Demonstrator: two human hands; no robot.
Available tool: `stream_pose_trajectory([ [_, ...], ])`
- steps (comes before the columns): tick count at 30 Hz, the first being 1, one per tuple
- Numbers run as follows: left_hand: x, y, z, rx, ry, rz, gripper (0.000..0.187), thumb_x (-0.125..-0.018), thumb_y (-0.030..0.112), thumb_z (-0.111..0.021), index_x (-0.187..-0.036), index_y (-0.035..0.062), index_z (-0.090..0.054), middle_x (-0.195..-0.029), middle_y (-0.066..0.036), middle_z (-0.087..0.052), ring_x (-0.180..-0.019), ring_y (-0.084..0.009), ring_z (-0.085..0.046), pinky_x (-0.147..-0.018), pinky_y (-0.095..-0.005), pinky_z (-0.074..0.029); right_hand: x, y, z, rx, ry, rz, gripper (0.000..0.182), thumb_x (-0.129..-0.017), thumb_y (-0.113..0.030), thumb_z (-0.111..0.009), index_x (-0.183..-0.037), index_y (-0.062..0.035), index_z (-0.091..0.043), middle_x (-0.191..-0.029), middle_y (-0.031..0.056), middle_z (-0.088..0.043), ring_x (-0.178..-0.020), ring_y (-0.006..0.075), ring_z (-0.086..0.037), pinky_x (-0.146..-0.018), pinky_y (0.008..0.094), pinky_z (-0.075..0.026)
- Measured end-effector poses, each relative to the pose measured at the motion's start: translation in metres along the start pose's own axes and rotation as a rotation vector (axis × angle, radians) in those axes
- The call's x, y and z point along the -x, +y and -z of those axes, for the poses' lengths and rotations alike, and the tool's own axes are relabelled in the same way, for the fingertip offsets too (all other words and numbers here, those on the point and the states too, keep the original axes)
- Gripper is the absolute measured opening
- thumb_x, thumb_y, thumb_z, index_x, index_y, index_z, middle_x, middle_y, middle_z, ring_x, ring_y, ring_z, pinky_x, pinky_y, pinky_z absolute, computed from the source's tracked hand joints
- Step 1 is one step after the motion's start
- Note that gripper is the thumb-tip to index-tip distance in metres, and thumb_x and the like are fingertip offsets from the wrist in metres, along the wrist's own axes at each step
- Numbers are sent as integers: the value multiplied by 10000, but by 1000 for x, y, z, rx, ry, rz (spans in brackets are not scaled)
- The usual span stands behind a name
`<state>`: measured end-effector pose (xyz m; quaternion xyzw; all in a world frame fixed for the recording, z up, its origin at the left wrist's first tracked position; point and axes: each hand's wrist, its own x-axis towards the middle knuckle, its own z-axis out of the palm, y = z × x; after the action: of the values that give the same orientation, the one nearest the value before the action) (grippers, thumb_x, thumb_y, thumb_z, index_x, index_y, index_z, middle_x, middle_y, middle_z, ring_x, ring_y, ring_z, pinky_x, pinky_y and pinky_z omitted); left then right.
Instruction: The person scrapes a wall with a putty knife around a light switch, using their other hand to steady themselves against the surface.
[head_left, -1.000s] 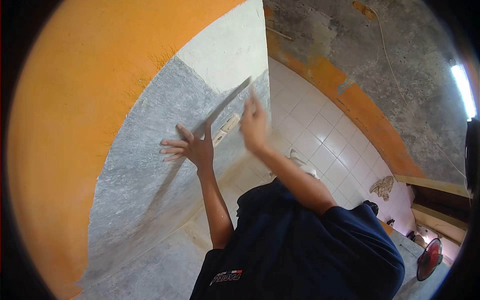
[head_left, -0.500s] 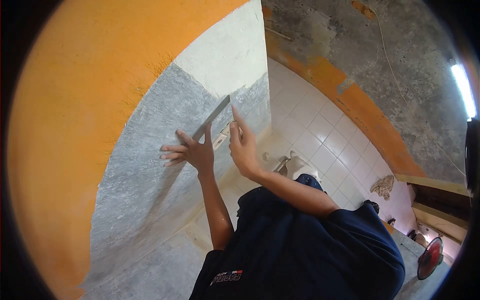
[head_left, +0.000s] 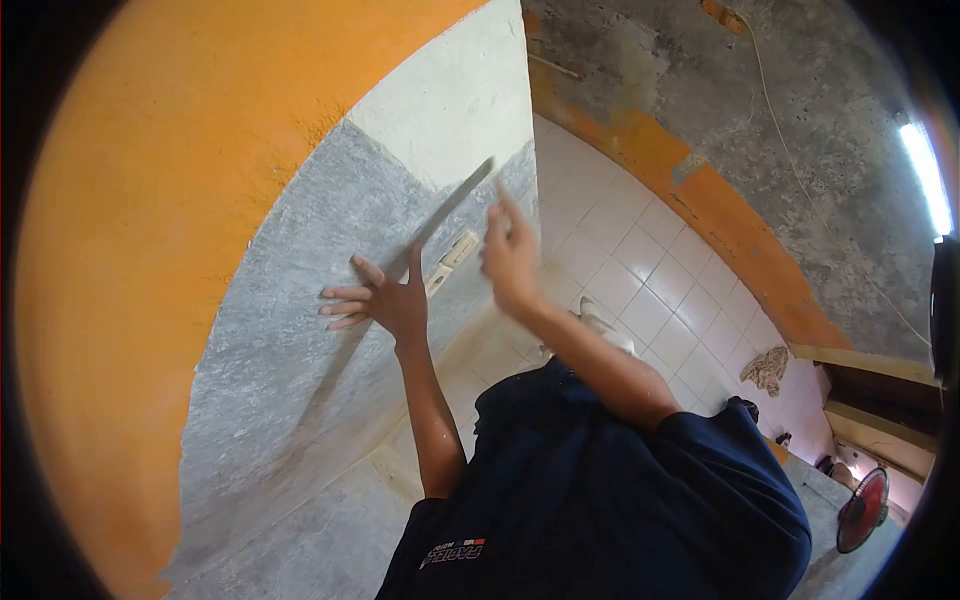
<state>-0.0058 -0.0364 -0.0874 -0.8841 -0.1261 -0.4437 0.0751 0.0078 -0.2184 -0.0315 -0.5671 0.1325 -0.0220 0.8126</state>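
Observation:
My left hand (head_left: 385, 300) rests on the grey plaster (head_left: 290, 290) of the wall, palm toward it, fingers spread and thumb up. It holds nothing. Up and to the right, my right hand (head_left: 512, 255) is raised before the wall, blurred by motion. Its forefinger points up and the other fingers are curled; I cannot make out what they hold. A long, straight dark strip (head_left: 455, 205) slants from near that fingertip down to my left thumb. Above the grey plaster is a whitish wall patch (head_left: 450, 110). A white wall socket (head_left: 450, 262) sits between my hands.
Orange paint (head_left: 140, 250) borders the plaster at left. The whitish patch ends at a wall edge (head_left: 533, 130); white floor tiles (head_left: 660, 270) lie beyond it. A crumpled cloth (head_left: 765, 371) lies on the floor at right, and a red fan (head_left: 863, 510) stands at lower right.
My right hand has moved up and to the right, and the dark strip's upper end has shifted with it. More of the socket shows. My left hand stays in place.

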Motion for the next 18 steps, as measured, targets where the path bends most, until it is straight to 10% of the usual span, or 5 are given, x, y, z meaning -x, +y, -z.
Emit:
stream_pose_trajectory([
  [13, 0, 0, 3, 9, -37, 16, 1222, -790, 834, -620, -1653, 213, -17, -1561, -366, 346, -1359, -619, 399, -902, -858, 213, 14, -25, 1, -70, -43, -105, 470, -1097, -293, -480, -1562, -234, -443, -632, -81, -331, -487, 36, -336, -426, 210, -311],
  [16, 4, -3, 3, -60, -56, -29, 1246, -788, 845, -613, -1625, 71, -111, -1529, -420, 342, -1340, -628, 413, -898, -848, 229, 19, -15, 0, -43, -64, -86, 469, -1095, -300, -484, -1559, -245, -447, -633, -78, -339, -497, 42, -352, -432, 212, -323],
  [18, 2, 0, 1, 25, -60, 27, 1195, -796, 827, -618, -1655, 220, -52, -1566, -371, 332, -1364, -616, 395, -901, -856, 221, 23, -12, -2, 28, -54, -9, 468, -1096, -298, -482, -1559, -252, -446, -636, -79, -336, -501, 43, -352, -433, 213, -322],
])
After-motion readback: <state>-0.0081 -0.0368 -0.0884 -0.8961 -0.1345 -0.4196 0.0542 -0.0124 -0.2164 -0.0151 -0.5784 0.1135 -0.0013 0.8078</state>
